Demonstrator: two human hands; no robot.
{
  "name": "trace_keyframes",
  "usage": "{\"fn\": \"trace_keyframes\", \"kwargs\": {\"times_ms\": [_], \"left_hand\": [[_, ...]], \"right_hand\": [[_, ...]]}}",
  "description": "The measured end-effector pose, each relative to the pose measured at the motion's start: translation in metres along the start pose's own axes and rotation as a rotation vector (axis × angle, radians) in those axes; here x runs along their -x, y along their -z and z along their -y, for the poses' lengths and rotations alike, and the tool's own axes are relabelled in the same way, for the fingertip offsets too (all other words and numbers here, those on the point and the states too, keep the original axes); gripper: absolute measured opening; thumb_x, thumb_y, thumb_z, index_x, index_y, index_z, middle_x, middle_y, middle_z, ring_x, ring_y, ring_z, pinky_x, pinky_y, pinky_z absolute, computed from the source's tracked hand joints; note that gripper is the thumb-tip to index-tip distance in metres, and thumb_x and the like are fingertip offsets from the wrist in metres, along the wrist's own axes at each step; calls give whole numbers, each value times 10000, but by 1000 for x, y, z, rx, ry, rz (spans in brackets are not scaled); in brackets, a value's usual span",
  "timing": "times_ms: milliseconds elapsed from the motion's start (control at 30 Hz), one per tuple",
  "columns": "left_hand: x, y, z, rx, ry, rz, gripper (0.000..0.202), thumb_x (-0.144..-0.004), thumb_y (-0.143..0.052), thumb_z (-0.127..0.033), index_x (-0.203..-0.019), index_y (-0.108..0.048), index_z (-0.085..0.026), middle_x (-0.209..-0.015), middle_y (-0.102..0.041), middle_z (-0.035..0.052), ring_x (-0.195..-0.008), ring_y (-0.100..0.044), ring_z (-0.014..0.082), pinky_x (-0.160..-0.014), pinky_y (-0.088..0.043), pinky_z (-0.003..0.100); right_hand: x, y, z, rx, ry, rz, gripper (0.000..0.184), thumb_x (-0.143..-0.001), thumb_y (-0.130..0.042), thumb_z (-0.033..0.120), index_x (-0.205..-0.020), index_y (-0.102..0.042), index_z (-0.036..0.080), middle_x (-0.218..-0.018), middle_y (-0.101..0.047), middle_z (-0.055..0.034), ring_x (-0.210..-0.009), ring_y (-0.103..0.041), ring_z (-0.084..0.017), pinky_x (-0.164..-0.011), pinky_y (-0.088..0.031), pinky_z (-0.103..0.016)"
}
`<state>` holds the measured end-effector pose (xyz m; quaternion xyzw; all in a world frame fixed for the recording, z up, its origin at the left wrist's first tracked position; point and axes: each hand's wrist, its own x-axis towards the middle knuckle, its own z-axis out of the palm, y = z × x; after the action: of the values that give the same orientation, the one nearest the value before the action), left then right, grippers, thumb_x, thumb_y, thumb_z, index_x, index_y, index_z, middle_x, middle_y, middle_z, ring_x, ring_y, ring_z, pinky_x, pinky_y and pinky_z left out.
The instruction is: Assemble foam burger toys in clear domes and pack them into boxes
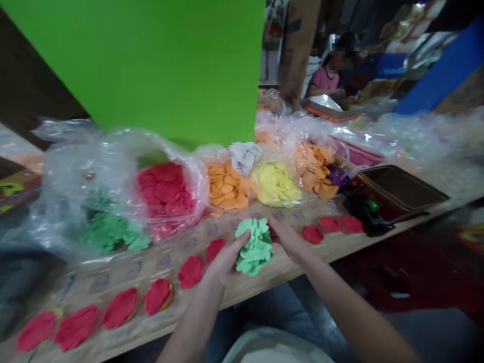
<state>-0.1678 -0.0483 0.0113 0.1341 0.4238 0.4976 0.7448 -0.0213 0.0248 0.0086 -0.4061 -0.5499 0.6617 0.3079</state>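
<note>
A thick bunch of mint-green petal-shaped pieces (255, 247), thin and ruffled at the edges, is held above the front of the table. My left hand (229, 254) grips the bunch from the left, its thumb lying on the near face. At the right edge of the same bunch is my right hand (284, 236), with fingers closed against it and partly hidden. Along the table edge runs a row of red petal pieces, among them a red petal stack (191, 272) left of my hands and another red stack (312, 234) to the right.
Clear plastic bags hold green pieces (109, 232), red pieces (166, 189), orange pieces (227, 185) and yellow pieces (278, 182). A brown tray (408, 186) stands at the right. Behind rises a green panel (170, 65). A person in pink (325, 80) sits farther back.
</note>
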Motion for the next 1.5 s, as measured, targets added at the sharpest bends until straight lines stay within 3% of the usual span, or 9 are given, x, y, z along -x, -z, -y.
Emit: {"fn": "trace_keyframes", "kwargs": {"times_ms": [133, 233, 433, 567, 867, 967, 1100, 1233, 1500], "left_hand": [[-23, -22, 24, -292, -158, -148, 481, -698, -680, -367, -1120, -576, -161, -970, -672, 78, -820, -631, 189, -725, -485, 265], [-36, -41, 43, -383, -191, -117, 415, -681, -694, -340, -1051, -621, -168, -1001, -667, 67, -865, -612, 187, -762, -462, 247], [-63, -87, 72, -322, 6, -5, 432, -676, -703, -327, -1070, -605, -179, -976, -676, 76, -842, -629, 194, -769, -473, 283], [-83, -111, 88, -199, 153, 29, 487, -668, -709, -352, -1099, -580, -165, -978, -677, 100, -807, -645, 211, -736, -497, 319], [-86, -95, 95, -62, 276, -15, 495, -617, -739, -394, -1031, -619, -152, -818, -701, 85, -745, -666, 212, -659, -523, 278], [-85, -85, 87, 62, 267, -18, 404, -657, -698, -416, -989, -639, -193, -740, -701, 42, -652, -666, 177, -589, -524, 245], [-83, -84, 79, 86, 281, -12, 305, -632, -720, -397, -843, -671, -183, -673, -692, 35, -587, -655, 170, -550, -526, 245], [-81, -89, 79, 47, 260, -40, 301, -613, -737, -395, -813, -671, -179, -670, -693, 45, -555, -649, 175, -523, -523, 250], [-95, -99, 83, -109, 342, -35, 352, -659, -702, -393, -905, -664, -144, -775, -707, 109, -639, -671, 225, -565, -532, 292]], "right_hand": [[8, 44, -2, 178, 130, -151, 322, -788, -533, 478, -765, -657, 182, -696, -607, 0, -703, -549, -147, -641, -430, -253], [18, 71, -6, -24, 12, -164, 327, -788, -534, 474, -918, -651, 197, -769, -627, -9, -705, -564, -142, -610, -448, -248], [36, 135, -19, -257, -105, -209, 288, -695, -665, 370, -917, -619, 193, -768, -627, 3, -632, -551, -109, -545, -422, -207], [43, 165, -26, -405, -218, -214, 329, -765, -526, 500, -897, -575, 203, -767, -624, -11, -634, -567, -139, -549, -432, -246], [46, 196, -34, -484, -24, -449, 318, -666, -679, 314, -936, -526, 242, -838, -582, 30, -650, -543, -101, -581, -432, -228], [44, 226, -32, -238, -3, -509, 343, -705, -620, 317, -1019, -528, 217, -886, -612, -17, -706, -576, -138, -618, -453, -266], [35, 274, -27, 601, 233, -729, 271, -795, -483, 226, -1052, -551, 179, -1001, -623, -78, -937, -565, -208, -837, -423, -372], [26, 290, -38, 1308, 285, -409, 287, -831, -416, 123, -1048, -598, 170, -1005, -640, -112, -1006, -535, -243, -900, -359, -400], [56, 282, -81, 1314, 421, -387, 511, -802, -340, 39, -1278, -449, 189, -1268, -512, -81, -1198, -415, -198, -990, -336, -388]]}}
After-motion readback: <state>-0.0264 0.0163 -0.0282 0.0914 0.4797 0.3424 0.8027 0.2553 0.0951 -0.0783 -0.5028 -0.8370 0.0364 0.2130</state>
